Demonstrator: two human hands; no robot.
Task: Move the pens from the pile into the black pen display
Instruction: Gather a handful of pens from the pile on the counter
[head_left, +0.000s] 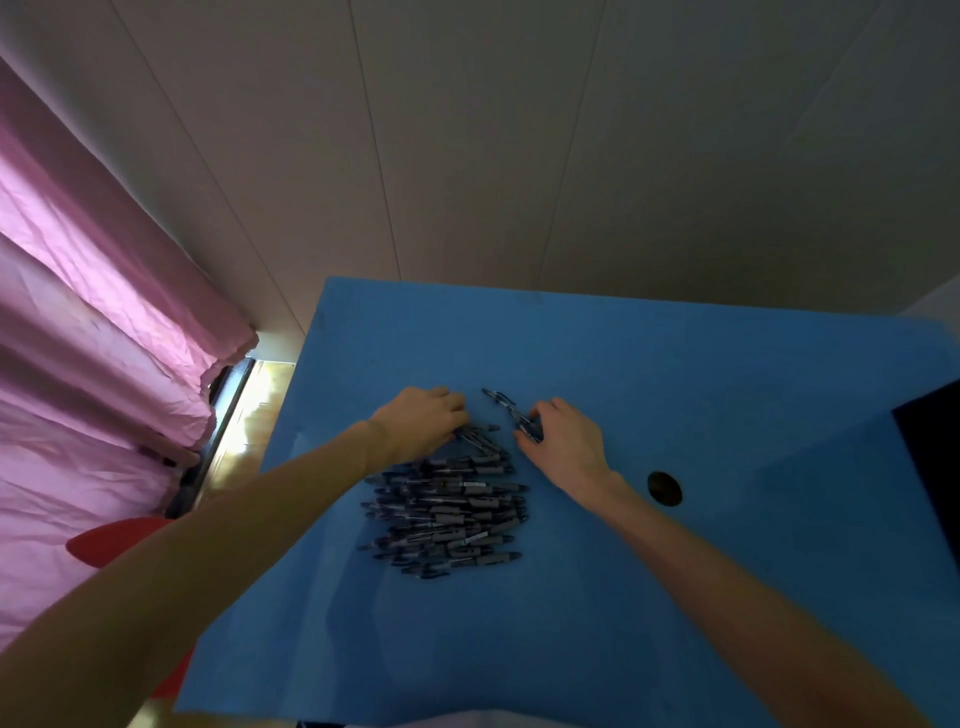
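Pile of pens: on blue table, centre.
Left hand: fingers curled onto pens at the pile's far edge.
Right hand: pinching a few pens just beyond the pile.
Black display: at table's right edge.

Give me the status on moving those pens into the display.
Done: nothing visible; the pile of pens looks large. In hand: the right hand grips a few pens; the left hand reaches into the pile's far edge. Left: nearly everything; a dark object at right may be the display.
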